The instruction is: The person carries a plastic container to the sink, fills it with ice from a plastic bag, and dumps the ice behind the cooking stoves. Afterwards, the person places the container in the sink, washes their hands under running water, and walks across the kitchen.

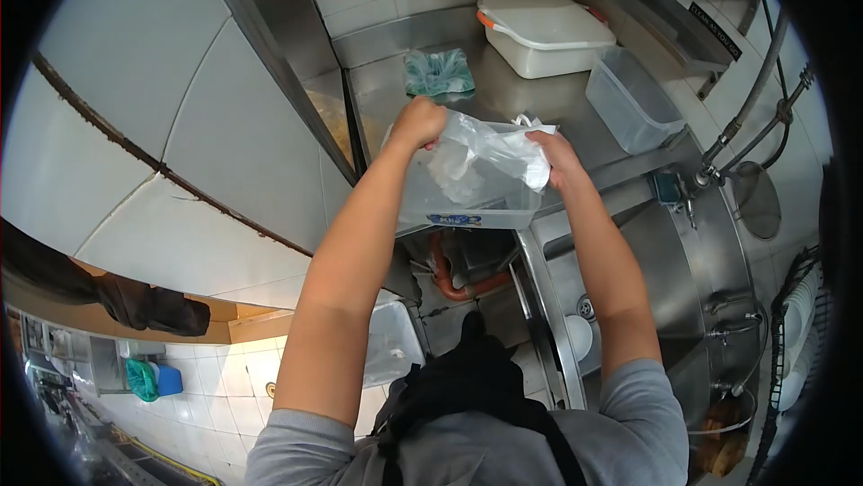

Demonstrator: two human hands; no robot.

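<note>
A clear plastic bag (476,149) with a crumpled white part is stretched between my two hands. My left hand (419,124) is closed in a fist on the bag's left side. My right hand (559,159) pinches the white edge at the other side, thumb on top. Beneath the bag, a clear plastic container (505,216) with a blue label stands at the front edge of the steel counter (530,101). Some whitish contents show through the plastic; whether they lie in the bag or in the container, I cannot tell.
Behind my hands lies a green-tinted plastic bag (438,72). A white lidded tub (547,35) and another clear container (632,99) stand back right. To the right is a steel sink (647,257) with a white bowl (578,338); a tiled wall (261,99) borders the left.
</note>
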